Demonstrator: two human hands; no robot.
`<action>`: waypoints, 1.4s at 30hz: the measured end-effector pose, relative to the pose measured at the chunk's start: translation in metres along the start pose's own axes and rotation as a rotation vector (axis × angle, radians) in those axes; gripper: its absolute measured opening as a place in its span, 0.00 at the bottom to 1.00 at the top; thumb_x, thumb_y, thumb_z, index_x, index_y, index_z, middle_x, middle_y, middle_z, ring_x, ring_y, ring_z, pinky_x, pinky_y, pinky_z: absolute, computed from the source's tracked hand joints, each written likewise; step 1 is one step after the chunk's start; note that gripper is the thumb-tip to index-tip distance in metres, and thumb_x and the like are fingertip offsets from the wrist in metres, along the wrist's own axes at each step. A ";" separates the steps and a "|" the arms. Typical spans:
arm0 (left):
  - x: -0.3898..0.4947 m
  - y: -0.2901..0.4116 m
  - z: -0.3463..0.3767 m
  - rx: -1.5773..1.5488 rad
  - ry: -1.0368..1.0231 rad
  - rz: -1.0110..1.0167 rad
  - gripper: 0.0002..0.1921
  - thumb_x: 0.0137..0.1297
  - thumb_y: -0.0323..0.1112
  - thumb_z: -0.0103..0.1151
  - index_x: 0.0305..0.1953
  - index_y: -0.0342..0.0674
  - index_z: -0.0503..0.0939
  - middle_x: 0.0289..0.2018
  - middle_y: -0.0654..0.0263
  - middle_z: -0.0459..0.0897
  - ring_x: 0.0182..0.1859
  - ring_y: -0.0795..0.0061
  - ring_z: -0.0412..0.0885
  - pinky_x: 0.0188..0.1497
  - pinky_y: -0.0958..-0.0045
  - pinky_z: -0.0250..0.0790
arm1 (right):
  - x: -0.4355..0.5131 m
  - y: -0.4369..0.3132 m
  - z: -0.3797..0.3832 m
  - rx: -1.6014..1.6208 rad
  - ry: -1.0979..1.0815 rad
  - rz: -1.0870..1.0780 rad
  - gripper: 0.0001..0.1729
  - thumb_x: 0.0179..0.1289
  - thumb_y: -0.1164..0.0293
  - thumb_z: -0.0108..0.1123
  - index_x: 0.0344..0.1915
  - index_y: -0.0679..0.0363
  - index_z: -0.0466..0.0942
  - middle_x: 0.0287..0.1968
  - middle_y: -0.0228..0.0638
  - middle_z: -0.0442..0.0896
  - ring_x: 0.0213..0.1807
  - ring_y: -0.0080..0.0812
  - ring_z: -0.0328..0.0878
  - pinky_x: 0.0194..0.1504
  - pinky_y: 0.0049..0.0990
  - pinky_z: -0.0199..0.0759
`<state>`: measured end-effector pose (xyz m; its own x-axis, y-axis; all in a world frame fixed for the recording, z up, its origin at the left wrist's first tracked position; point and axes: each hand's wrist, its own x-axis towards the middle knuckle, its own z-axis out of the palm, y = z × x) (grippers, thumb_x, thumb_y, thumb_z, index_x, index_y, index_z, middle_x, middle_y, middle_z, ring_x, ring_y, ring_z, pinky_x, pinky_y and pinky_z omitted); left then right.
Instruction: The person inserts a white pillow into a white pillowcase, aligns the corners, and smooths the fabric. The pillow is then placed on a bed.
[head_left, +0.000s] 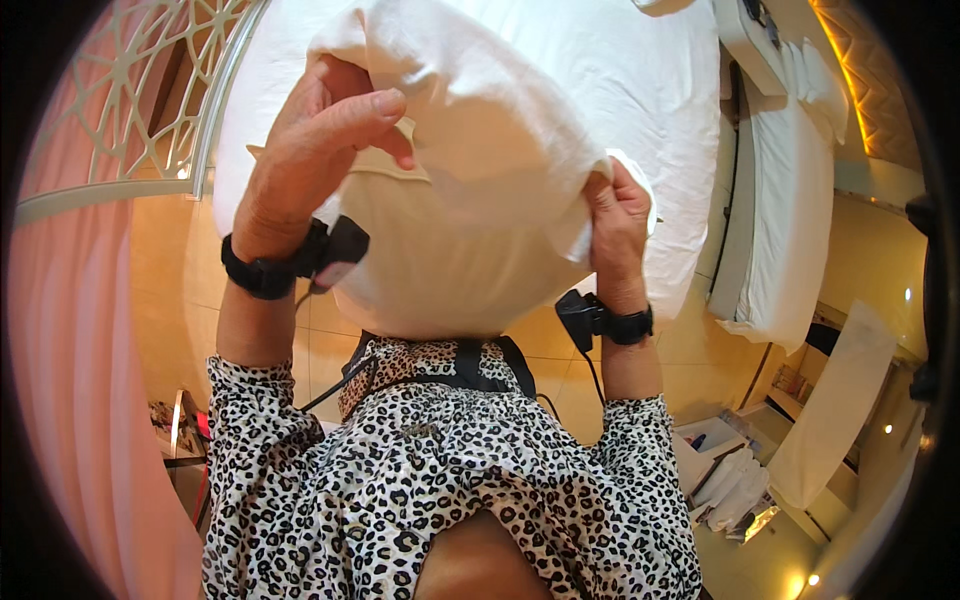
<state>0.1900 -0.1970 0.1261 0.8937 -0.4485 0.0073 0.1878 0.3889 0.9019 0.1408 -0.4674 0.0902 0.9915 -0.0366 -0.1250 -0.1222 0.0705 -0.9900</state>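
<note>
A bulging white pillowcase (480, 202), apparently with a pillow in it, is held up before my waist and hides part of the bed behind it. My right hand (621, 217) pinches the bunched cloth at its right edge between thumb and fingers. On the other side, my left hand (322, 127) is raised at the upper left edge, where cloth drapes over some of its fingers. Its thumb stands away from the cloth, and whether the covered fingers grip is hidden. Below the left thumb runs a cream hem or flap (390, 166).
A bed with a white sheet (660, 97) lies ahead. A second white-covered bed (787, 210) stands at the right. Left are a white lattice screen (124, 82) and a pink curtain (82, 360). Shelving with white cloths (731, 491) is at lower right. Cabled black devices (581, 319) are strapped to both wrists.
</note>
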 end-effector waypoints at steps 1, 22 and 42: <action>0.002 0.001 -0.002 0.104 0.049 -0.041 0.18 0.58 0.35 0.50 0.47 0.32 0.68 0.35 0.61 0.76 0.35 0.72 0.76 0.33 0.71 0.71 | 0.000 -0.009 -0.001 0.087 -0.012 0.051 0.12 0.62 0.67 0.52 0.37 0.64 0.76 0.29 0.25 0.77 0.28 0.12 0.68 0.30 0.14 0.64; 0.037 0.010 0.024 -0.700 0.093 0.092 0.23 0.66 0.38 0.40 0.58 0.32 0.58 0.54 0.58 0.69 0.56 0.65 0.68 0.61 0.61 0.56 | 0.009 0.010 0.016 -0.756 -0.148 -0.479 0.45 0.39 0.63 0.69 0.59 0.63 0.59 0.56 0.45 0.68 0.55 0.41 0.66 0.54 0.35 0.58; 0.049 0.028 0.016 -0.772 -0.108 0.214 0.22 0.68 0.39 0.35 0.59 0.32 0.57 0.52 0.55 0.71 0.53 0.63 0.71 0.56 0.59 0.62 | 0.093 0.042 0.031 -0.668 -0.026 -0.338 0.11 0.51 0.74 0.54 0.37 0.61 0.75 0.36 0.42 0.77 0.37 0.38 0.74 0.39 0.29 0.67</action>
<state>0.2327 -0.2215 0.1586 0.9054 -0.3611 0.2231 0.2807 0.9036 0.3237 0.2289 -0.4371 0.0390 0.9795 0.0754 0.1868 0.1965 -0.5613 -0.8039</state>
